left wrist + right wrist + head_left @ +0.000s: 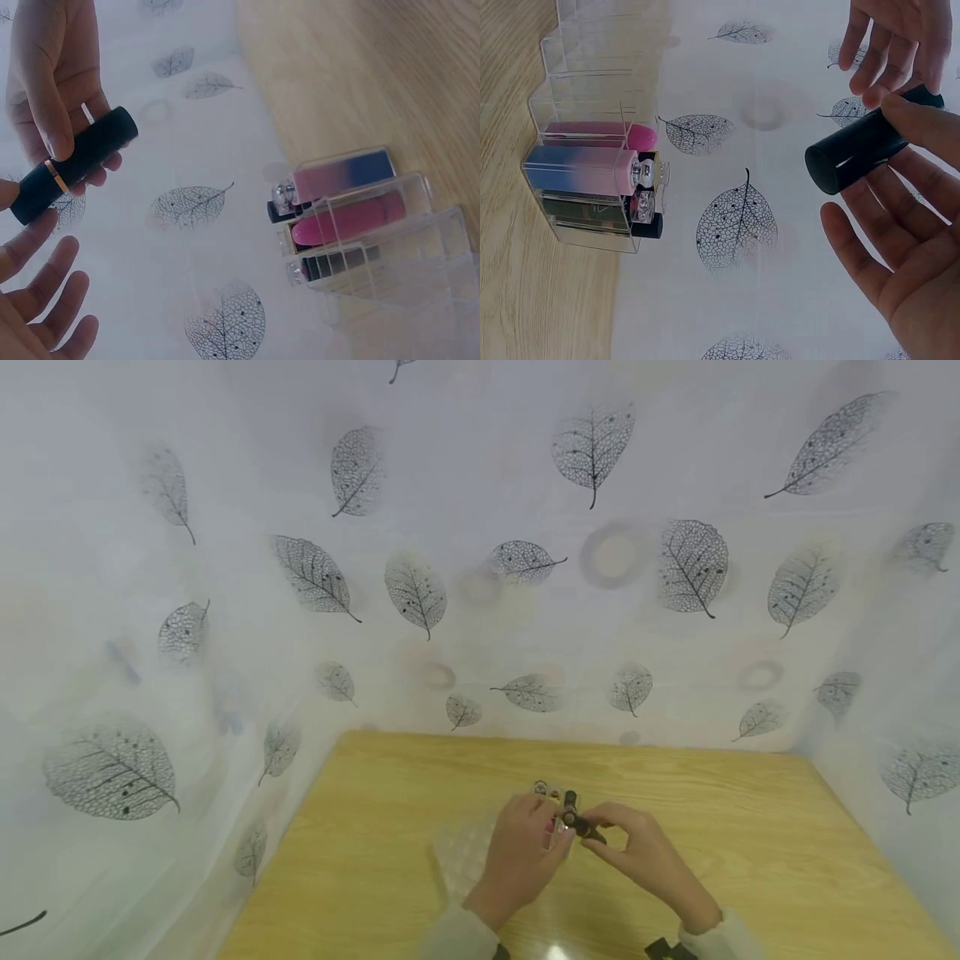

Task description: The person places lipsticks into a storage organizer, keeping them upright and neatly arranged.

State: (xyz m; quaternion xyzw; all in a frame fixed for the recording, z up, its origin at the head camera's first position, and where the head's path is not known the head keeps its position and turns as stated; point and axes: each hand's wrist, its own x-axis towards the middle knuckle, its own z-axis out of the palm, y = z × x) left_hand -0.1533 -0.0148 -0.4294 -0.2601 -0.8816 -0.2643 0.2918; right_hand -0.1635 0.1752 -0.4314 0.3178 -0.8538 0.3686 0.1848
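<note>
A dark, nearly black lipstick tube [94, 146] with a thin gold band is held between both hands, above the table in the head view. My right hand [641, 843] grips its longer part, thumb on one side and fingers beneath, seen close in the right wrist view [922, 247]. With thumb and index finger, my left hand [517, 856] pinches the shorter end; its other fingers are spread in the left wrist view. A clear stepped organizer [450, 232] stands near the left hand. In it are a pink-and-blue lipstick [577, 169], a bright pink one [349, 220] and darker tubes.
The wood-grain table [360, 827] carries the organizer, partly hidden by the left hand in the head view. A white cloth with leaf prints [465, 635] rises behind the table and along both sides.
</note>
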